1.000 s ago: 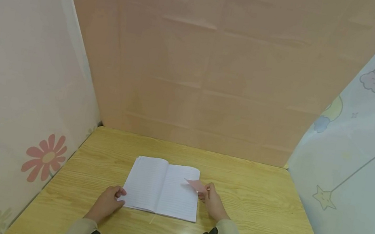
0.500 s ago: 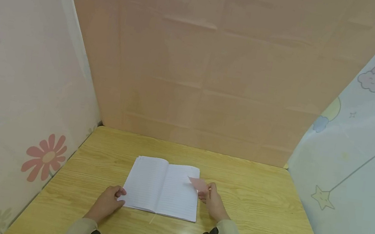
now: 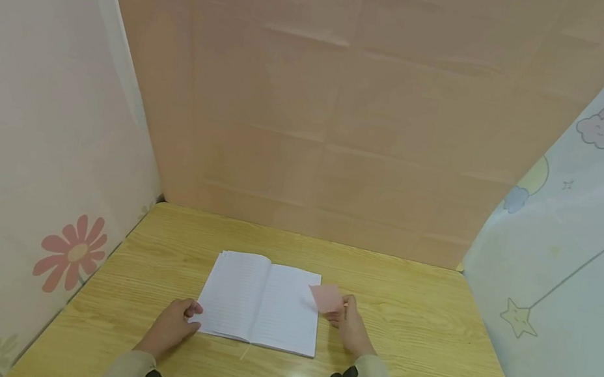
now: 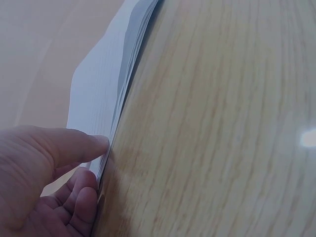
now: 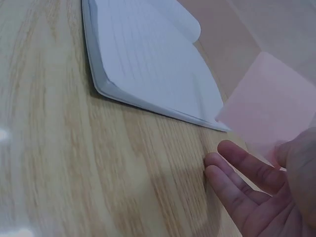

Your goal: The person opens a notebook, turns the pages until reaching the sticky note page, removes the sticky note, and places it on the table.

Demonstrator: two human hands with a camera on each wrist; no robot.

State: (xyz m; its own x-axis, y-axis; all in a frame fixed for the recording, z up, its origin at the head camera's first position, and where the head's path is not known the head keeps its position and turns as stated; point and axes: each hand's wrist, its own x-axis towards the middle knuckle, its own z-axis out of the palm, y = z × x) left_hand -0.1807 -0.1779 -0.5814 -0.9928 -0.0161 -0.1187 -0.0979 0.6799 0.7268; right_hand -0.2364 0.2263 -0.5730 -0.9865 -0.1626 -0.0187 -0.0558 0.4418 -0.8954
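Note:
An open lined notebook [image 3: 287,318] lies on the wooden table with its blank ruled pages facing up. My left hand [image 3: 171,326] holds the notebook's lower left corner; in the left wrist view its thumb [image 4: 89,145] lies on the page edge and the fingers curl beside it. On the other side, my right hand [image 3: 353,332] pinches a pink square paper, like a sticky note [image 3: 326,298], by one corner between thumb and forefinger. The note [image 5: 271,98] stands tilted up at the right page's outer edge, and the other fingers of that hand extend below it.
The wooden table [image 3: 413,311] reaches back to a brown, creased paper backdrop [image 3: 336,121]. Patterned white sheets hang on the left [image 3: 14,169] and right [image 3: 581,259]. A thin ribbon [image 3: 245,352] sticks out below the notebook's spine.
My right hand has moved slightly right with the pink note, drawing it from over the right page towards its outer edge and turning its face more to view. The left hand stays put.

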